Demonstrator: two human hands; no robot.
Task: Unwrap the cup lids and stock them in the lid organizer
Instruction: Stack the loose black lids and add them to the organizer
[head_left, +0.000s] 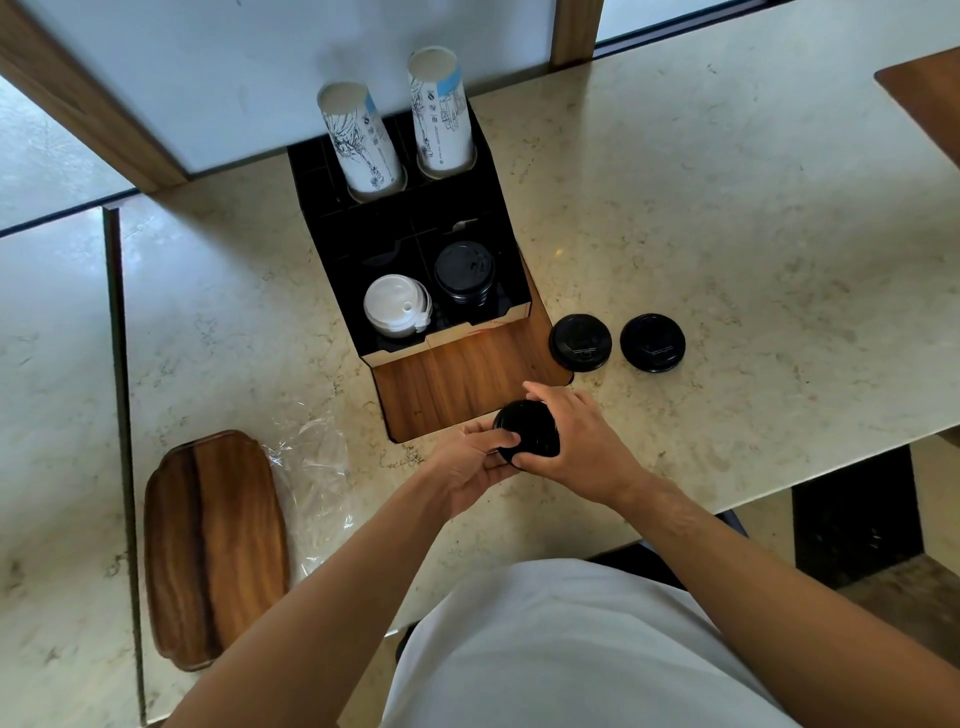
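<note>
Black lid stack (530, 431) tilted, both hands gripping

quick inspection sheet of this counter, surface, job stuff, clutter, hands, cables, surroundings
surface: pale marble-look stone counter, no spills seen
job's things: black-and-wood lid organizer holds a white plastic lid stack front left and a black plastic lid stack beside it on the right; two printed paper cup stacks stand upside down in the rear slots; two loose black lids lie apart on the counter right of the organizer
clutter: crumpled clear plastic wrap beside an oblong wooden tray
grippers: left hand and right hand both grip a held black lid stack in front of the organizer
cables: nothing seen
surroundings: white panels with wood trim behind the counter
</note>
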